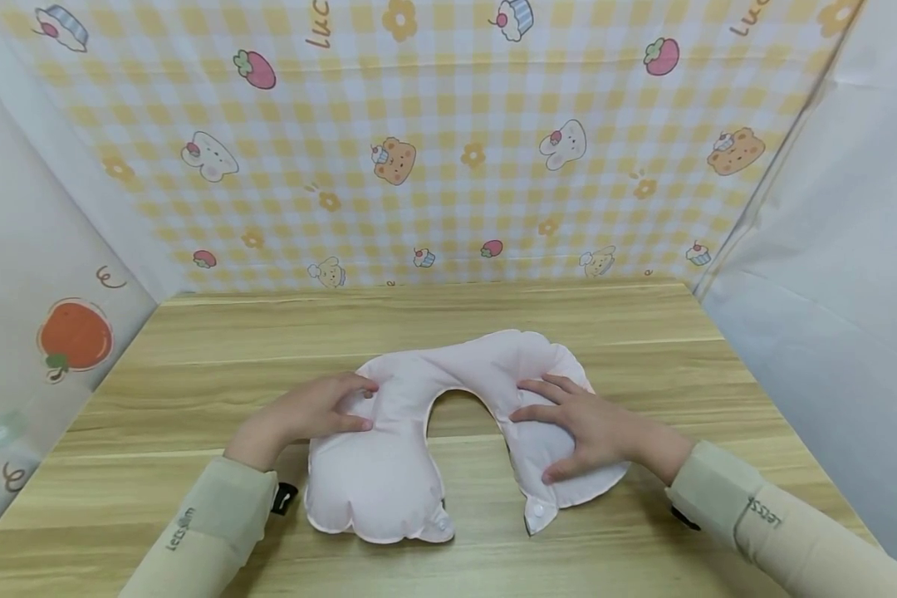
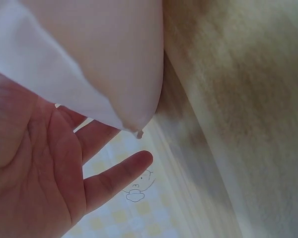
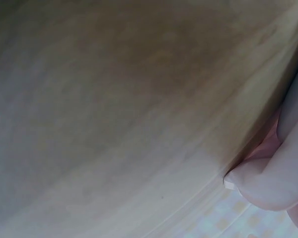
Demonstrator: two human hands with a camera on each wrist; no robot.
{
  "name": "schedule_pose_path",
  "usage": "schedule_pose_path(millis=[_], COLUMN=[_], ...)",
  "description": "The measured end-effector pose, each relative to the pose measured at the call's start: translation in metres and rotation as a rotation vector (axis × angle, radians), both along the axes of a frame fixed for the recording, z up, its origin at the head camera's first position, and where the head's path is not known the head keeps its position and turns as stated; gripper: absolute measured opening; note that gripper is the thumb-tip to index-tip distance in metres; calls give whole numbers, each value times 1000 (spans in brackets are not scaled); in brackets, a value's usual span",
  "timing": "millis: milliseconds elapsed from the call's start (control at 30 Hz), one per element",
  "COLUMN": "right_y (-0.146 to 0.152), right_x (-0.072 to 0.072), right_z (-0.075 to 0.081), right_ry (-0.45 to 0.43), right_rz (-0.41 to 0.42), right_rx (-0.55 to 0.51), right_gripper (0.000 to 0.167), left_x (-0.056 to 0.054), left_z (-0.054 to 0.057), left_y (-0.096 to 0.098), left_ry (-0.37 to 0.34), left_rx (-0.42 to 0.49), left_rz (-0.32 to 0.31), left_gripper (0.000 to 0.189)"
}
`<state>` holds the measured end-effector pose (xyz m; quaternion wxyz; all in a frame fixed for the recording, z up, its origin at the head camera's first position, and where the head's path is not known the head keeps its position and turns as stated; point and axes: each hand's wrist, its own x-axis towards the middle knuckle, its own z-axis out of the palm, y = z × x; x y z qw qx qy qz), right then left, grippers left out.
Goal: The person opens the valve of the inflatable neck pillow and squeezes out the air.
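Observation:
A pale pink U-shaped neck pillow (image 1: pixel 396 465), puffed up, lies on the wooden table with its two ends toward the person. Small snap-like fasteners show at both ends. On the pillow's left side rests my left hand (image 1: pixel 321 407), thumb and fingers apart; the left wrist view shows its palm (image 2: pixel 30 148) and extended fingers beside the pillow's edge (image 2: pixel 104 74). My right hand (image 1: pixel 594 423) lies across the right side, fingers spread on the fabric. In the right wrist view only the pillow's edge (image 3: pixel 278 183) shows clearly, and that hand is mostly hidden.
The wooden table (image 1: pixel 194 365) extends around the pillow. Behind it hangs a yellow checked cloth (image 1: pixel 448 191) with cartoon prints. Pale sheets stand at the left (image 1: pixel 15 183) and right (image 1: pixel 837 274). Black strap pieces (image 1: pixel 284 498) show by the wrists.

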<state>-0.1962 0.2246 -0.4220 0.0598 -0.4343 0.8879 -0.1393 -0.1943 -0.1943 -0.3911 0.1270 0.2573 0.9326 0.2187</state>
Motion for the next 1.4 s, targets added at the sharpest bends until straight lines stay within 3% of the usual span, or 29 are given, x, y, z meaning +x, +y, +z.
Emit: schedule_pose_path(millis=[733,1100,1400], right_y=[-2,2,7], right_x=[0,2,8], right_z=[-3,7,22], right_ry=[-21,-38,84], right_rz=[7,5,59], right_rx=[0,28,37], right_gripper=[75,82,90], left_x=[3,1,0], left_z=[5,4,2], left_y=[3,2,-3], left_ry=[-51,-38,-42], left_rx=[-28,-29,-45], left_rz=[48,30,28], left_gripper=[56,53,47])
